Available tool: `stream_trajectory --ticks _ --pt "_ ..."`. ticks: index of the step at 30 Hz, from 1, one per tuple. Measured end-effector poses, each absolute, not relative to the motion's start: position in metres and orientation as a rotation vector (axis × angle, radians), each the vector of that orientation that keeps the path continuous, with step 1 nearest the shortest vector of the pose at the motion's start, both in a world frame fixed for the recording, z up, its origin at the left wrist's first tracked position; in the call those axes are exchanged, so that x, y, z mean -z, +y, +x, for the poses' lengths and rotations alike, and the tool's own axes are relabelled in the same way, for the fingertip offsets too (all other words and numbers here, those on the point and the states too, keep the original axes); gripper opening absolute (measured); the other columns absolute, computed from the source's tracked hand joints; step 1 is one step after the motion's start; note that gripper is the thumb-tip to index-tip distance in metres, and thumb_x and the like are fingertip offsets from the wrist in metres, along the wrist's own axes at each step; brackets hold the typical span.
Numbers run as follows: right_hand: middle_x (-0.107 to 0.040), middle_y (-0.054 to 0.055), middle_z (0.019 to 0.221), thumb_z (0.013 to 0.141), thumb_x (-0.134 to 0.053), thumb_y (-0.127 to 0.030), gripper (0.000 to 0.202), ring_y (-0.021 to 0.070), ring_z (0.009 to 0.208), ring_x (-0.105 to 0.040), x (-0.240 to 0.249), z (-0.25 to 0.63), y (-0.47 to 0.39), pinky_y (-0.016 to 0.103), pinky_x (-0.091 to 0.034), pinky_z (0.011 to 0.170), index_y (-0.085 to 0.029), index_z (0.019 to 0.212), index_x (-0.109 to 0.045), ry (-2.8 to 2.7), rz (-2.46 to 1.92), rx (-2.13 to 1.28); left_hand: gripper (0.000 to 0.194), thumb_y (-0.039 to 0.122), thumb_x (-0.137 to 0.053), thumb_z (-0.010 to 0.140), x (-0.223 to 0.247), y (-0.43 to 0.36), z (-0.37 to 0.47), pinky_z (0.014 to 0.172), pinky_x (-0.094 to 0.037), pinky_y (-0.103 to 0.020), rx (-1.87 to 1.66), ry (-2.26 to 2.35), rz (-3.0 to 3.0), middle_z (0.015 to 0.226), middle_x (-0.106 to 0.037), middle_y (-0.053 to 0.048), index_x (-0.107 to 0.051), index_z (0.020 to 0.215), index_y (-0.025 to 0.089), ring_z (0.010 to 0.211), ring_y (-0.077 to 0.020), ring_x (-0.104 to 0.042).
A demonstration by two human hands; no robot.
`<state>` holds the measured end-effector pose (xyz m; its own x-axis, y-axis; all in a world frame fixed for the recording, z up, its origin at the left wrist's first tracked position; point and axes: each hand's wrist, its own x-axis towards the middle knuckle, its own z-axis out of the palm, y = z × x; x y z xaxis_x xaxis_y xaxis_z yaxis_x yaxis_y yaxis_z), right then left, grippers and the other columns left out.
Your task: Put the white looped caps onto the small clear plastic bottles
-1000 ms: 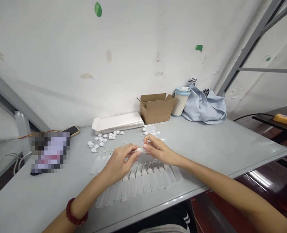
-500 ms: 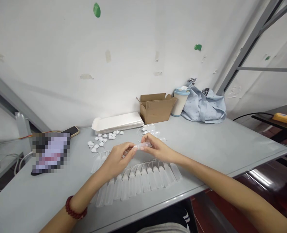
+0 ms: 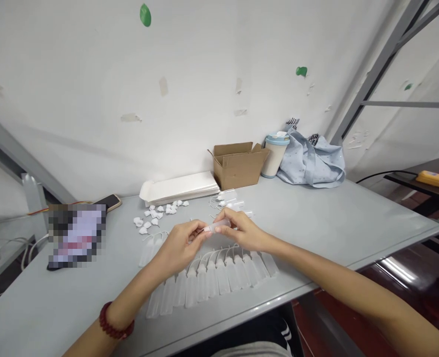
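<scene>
A small translucent tube [image 3: 221, 225] lies between my two hands above the table. My right hand [image 3: 242, 230] grips its body between thumb and fingers. The fingertips of my left hand [image 3: 184, 243] pinch its white left end. Below my hands is a row of translucent tubes [image 3: 223, 277] with thin white cords at their tops. More such tubes [image 3: 150, 250] lie left of my left hand, partly hidden by it. Several small white caps [image 3: 160, 212] are scattered behind it. A few clear tubes with white tops [image 3: 229, 195] lie behind my right hand.
Along the wall stand a flat white box [image 3: 180, 188], an open cardboard box [image 3: 240, 168], a lidded cup [image 3: 274, 156] and a light blue bag [image 3: 312, 161]. A phone [image 3: 110, 202] and a blurred-out item [image 3: 78, 235] lie at the left of the grey table [image 3: 316, 223].
The fingers have shifted slightly around the held tube, and its left end is now a little lower. The rest of the table looks unchanged.
</scene>
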<state>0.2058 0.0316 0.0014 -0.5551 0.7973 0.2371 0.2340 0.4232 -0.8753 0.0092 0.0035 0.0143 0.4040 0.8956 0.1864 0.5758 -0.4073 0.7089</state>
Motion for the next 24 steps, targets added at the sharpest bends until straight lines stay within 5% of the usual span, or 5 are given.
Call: stream_trajectory --ticks 8,17,24 --pt "-0.036 -0.011 0.046 0.083 -0.054 -0.051 0.035 0.0077 0.04 -0.039 0.002 0.204 0.039 0.02 -0.034 0.041 -0.019 0.077 -0.043 -1.734 -0.771 -1.649 0.018 0.029 -0.047 0.088 -0.006 0.0 0.014 0.053 -0.04 -0.023 -1.035 1.249 2.379 0.065 -0.055 0.0 -0.059 0.081 0.017 0.056 -0.0123 -0.049" --pt "-0.052 -0.003 0.067 0.084 -0.057 -0.045 0.03 0.008 0.051 -0.042 0.0 0.206 0.035 0.021 -0.034 0.048 -0.018 0.094 -0.051 -1.901 -0.703 -1.422 0.039 0.046 -0.045 0.087 -0.021 0.002 0.013 0.055 -0.046 -0.024 -0.6 1.131 1.738 0.058 -0.059 0.001 -0.059 0.066 0.016 0.055 -0.0135 -0.058" --pt "-0.045 -0.003 0.058 0.084 -0.057 -0.046 0.032 0.0081 0.052 -0.037 0.002 0.204 0.034 0.021 -0.028 0.048 -0.016 0.074 -0.061 -2.05 -0.813 -0.978 0.04 0.035 -0.038 0.09 -0.016 -0.002 0.015 0.045 -0.027 -0.023 -0.652 1.272 2.191 0.048 -0.036 0.005 -0.038 0.054 0.019 0.045 -0.0095 -0.035"
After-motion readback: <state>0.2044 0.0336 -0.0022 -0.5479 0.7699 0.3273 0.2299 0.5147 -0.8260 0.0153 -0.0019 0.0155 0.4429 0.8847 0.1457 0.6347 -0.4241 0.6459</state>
